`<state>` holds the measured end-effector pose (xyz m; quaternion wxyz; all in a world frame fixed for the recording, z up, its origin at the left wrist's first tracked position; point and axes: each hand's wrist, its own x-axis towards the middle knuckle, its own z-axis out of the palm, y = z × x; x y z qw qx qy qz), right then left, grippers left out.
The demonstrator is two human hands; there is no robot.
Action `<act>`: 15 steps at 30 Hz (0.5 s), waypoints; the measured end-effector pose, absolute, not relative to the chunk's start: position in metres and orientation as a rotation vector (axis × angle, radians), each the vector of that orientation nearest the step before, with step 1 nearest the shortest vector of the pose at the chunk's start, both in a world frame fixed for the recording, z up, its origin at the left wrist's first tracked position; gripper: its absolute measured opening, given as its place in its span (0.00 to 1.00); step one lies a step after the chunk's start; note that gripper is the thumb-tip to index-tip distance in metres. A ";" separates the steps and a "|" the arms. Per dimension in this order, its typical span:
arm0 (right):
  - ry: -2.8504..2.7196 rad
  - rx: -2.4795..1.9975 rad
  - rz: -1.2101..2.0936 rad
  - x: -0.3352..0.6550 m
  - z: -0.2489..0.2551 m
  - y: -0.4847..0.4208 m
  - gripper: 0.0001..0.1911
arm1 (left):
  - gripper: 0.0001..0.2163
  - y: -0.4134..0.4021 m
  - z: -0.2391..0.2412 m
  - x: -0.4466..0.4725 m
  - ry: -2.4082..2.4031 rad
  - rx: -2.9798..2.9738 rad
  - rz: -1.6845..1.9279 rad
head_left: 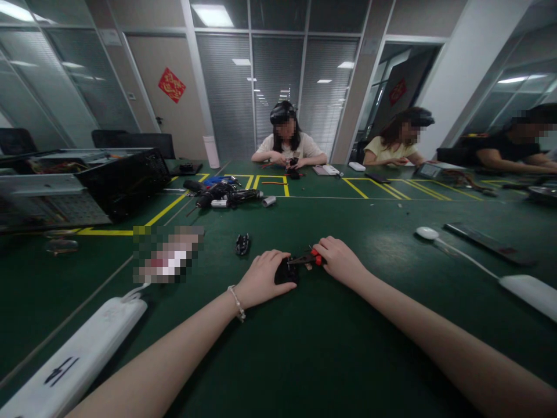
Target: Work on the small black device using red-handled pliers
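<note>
My left hand (264, 277) is closed around a small black plastic part (285, 274), steadying it on the green table (348, 348). In my right hand (337, 257) is a pair of pliers with red handles (317, 257), held low over the table. Their dark, pointed jaws (300, 259) reach left onto the black part; whether they grip anything there is too small to tell. A tiny copper-coloured piece (308, 266) shows just below the pliers. Left of my left hand lies another small black part (242, 244) with a silvery edge.
A white power strip (82, 360) lies at left beside a blurred-out object (169, 255). Tools and cables (226, 194) are heaped farther back, near an open computer case (78, 186). Another white strip (528, 293) and white plug (427, 233) lie right. Several people sit across the table.
</note>
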<state>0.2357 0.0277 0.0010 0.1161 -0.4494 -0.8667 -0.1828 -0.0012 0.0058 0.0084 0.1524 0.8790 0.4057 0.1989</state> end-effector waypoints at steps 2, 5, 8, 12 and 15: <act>-2.535 -1.310 -0.535 0.236 0.000 0.028 0.17 | 0.26 0.005 0.009 -0.001 1.165 2.520 0.573; -2.526 -1.308 -0.526 0.236 0.000 0.028 0.17 | 0.27 0.004 0.010 -0.001 1.167 2.518 0.577; -2.528 -1.311 -0.514 0.236 0.002 0.027 0.17 | 0.28 0.004 0.009 -0.001 1.177 2.510 0.598; -2.541 -1.292 -0.493 0.235 0.004 0.026 0.17 | 0.27 0.005 0.007 -0.001 1.195 2.480 0.605; -2.539 -1.282 -0.491 0.236 0.004 0.026 0.17 | 0.26 0.005 0.007 -0.001 1.186 2.478 0.606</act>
